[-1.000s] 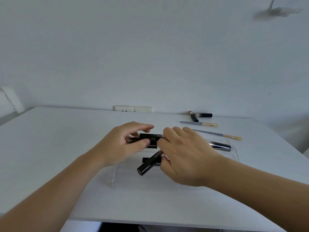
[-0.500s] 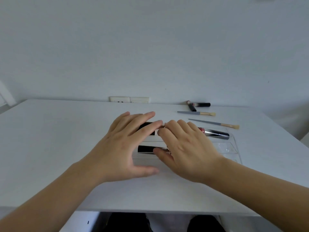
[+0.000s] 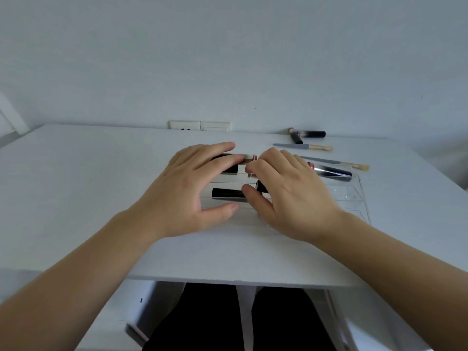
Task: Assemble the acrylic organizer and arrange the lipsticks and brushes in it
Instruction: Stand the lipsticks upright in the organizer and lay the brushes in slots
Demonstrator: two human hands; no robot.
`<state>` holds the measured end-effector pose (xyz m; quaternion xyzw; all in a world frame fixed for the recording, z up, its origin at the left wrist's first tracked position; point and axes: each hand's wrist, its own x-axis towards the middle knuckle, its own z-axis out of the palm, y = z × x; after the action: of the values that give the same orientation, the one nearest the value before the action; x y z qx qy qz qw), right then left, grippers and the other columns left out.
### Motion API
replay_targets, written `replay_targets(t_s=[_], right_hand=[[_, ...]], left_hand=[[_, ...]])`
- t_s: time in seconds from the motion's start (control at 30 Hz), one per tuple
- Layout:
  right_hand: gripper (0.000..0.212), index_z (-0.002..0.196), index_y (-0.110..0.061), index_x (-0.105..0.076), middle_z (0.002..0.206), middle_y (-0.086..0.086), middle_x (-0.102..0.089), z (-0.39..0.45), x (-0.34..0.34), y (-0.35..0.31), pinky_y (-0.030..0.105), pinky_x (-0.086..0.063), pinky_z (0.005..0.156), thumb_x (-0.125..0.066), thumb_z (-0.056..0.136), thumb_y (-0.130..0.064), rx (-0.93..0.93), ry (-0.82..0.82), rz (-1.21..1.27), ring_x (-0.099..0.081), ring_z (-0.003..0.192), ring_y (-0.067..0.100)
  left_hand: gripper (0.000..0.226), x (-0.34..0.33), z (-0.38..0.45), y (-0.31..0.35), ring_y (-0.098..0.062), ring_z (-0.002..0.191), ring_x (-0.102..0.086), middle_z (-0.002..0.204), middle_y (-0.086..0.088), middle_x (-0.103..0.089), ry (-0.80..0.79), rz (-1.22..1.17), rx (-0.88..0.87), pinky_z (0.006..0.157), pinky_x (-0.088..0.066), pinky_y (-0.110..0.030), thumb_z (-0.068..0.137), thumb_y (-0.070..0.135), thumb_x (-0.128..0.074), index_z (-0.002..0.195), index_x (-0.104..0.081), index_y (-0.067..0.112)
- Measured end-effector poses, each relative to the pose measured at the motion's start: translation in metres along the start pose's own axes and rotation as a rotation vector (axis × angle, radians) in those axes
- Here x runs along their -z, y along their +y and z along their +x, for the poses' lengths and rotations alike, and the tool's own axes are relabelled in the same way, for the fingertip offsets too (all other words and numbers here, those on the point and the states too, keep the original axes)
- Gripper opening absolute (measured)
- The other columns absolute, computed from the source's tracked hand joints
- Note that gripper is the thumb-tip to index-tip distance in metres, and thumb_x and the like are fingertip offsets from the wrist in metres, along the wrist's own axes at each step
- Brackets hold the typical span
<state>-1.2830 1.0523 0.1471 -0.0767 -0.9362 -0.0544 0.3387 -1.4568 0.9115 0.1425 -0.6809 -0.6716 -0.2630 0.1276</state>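
Head view showed both hands working over the acrylic organizer (image 3: 353,196), which lay flat on the white table (image 3: 76,186) near its front edge. The left hand (image 3: 187,191) rested with straight, spread fingers on the lipsticks at the organizer's left part, its thumb extended toward the near wall; it grasped nothing. The right hand (image 3: 291,196) had its fingers curled down over the middle of the organizer, touching a black lipstick (image 3: 228,193) with the thumb; whether it gripped that lipstick or only pressed it could not be told. Another dark lipstick (image 3: 229,169) lay partly under the left fingers, and a silver-and-black tube (image 3: 331,171) lay in the far right part of the organizer. Judged from this layout, the organizer appeared assembled and several lipsticks were already placed. Not yet placed were two tan-tipped brushes (image 3: 304,147) (image 3: 336,163) and two dark items (image 3: 307,134) lying on the table beyond the organizer, well apart from the hands. The remaining work therefore appeared to be settling the lipsticks and loading those outlying items.
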Motion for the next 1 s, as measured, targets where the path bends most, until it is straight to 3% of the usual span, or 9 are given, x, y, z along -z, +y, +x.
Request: replay_targets(t_s=[0.1,0.27,0.47,0.57,0.63,0.73,0.83,0.9,1.0], right_hand=[[0.017,0.1,-0.003,-0.067,0.091,0.012,-0.06,-0.002,0.001,0.003,0.045,-0.045,0.066,-0.063,0.09,-0.015,0.005,0.016,0.055,-0.054,0.073,0.033],[0.011,0.093,-0.002,-0.068,0.087,0.013,-0.059,-0.002,0.001,0.006,0.046,-0.045,0.064,-0.062,0.089,-0.01,-0.012,0.007,0.064,-0.053,0.07,0.034],[0.015,0.091,-0.006,-0.068,0.086,0.009,-0.06,0.007,0.011,0.014,0.044,-0.045,0.067,-0.059,0.092,-0.018,-0.008,-0.003,0.089,-0.054,0.073,0.031],[0.013,0.088,-0.016,-0.064,0.082,-0.001,-0.056,0.028,0.02,0.042,0.032,-0.039,0.064,-0.057,0.092,-0.026,-0.12,0.035,0.179,-0.048,0.068,0.015],[0.01,0.086,-0.024,-0.061,0.081,-0.007,-0.056,0.049,0.017,0.074,0.029,-0.039,0.061,-0.057,0.092,-0.031,-0.265,-0.044,0.213,-0.051,0.07,0.009],[0.01,0.09,-0.026,-0.063,0.092,-0.005,-0.064,0.077,0.0,0.136,0.028,-0.043,0.065,-0.059,0.092,-0.034,-0.467,-0.244,0.146,-0.059,0.083,0.017],[0.03,0.113,-0.023,-0.064,0.114,0.0,-0.062,0.089,-0.022,0.191,0.038,-0.048,0.086,-0.062,0.093,-0.045,-0.507,-0.435,0.0,-0.056,0.1,0.021],[0.045,0.121,-0.023,-0.06,0.117,-0.002,-0.06,0.09,-0.036,0.214,0.042,-0.047,0.093,-0.056,0.093,-0.058,-0.524,-0.565,-0.065,-0.054,0.108,0.023],[0.05,0.093,-0.023,-0.058,0.099,-0.004,-0.063,0.088,-0.056,0.234,0.038,-0.048,0.075,-0.045,0.088,-0.071,-0.521,-0.64,-0.142,-0.058,0.092,0.022]], left_hand=[[0.069,-0.001,0.0,0.0,-0.016,0.14,-0.041,0.155,0.008,-0.042,0.008,-0.01,0.009,0.116,-0.031,-0.038,0.084,0.055,-0.062,0.145,-0.05,0.024],[0.066,-0.002,0.002,-0.002,-0.015,0.139,-0.043,0.154,0.008,-0.043,0.023,-0.007,0.022,0.116,-0.028,-0.03,0.085,0.052,-0.062,0.142,-0.054,0.021],[0.058,-0.002,0.002,-0.002,-0.015,0.138,-0.043,0.153,0.008,-0.044,0.017,-0.017,0.044,0.114,-0.034,-0.038,0.087,0.05,-0.061,0.138,-0.058,0.022],[0.056,-0.002,0.003,-0.004,-0.014,0.138,-0.043,0.15,0.008,-0.048,0.009,-0.023,0.042,0.113,-0.037,-0.041,0.089,0.05,-0.06,0.137,-0.06,0.022],[0.055,-0.002,0.003,-0.005,-0.014,0.137,-0.044,0.148,0.008,-0.05,0.01,-0.031,0.036,0.112,-0.037,-0.041,0.089,0.05,-0.06,0.136,-0.061,0.021],[0.054,-0.002,0.003,-0.006,-0.014,0.135,-0.046,0.147,0.009,-0.051,0.024,-0.038,0.031,0.11,-0.04,-0.041,0.089,0.049,-0.062,0.135,-0.062,0.022],[0.052,-0.004,0.004,-0.007,-0.015,0.135,-0.046,0.147,0.01,-0.051,0.039,-0.039,0.028,0.109,-0.041,-0.044,0.088,0.047,-0.063,0.134,-0.062,0.023],[0.052,-0.005,0.003,-0.008,-0.015,0.135,-0.046,0.147,0.01,-0.051,0.047,-0.039,0.02,0.109,-0.041,-0.044,0.089,0.047,-0.064,0.135,-0.062,0.023],[0.051,-0.005,0.003,-0.009,-0.016,0.135,-0.047,0.147,0.009,-0.051,0.059,-0.045,0.01,0.107,-0.042,-0.045,0.089,0.045,-0.065,0.134,-0.062,0.022]])
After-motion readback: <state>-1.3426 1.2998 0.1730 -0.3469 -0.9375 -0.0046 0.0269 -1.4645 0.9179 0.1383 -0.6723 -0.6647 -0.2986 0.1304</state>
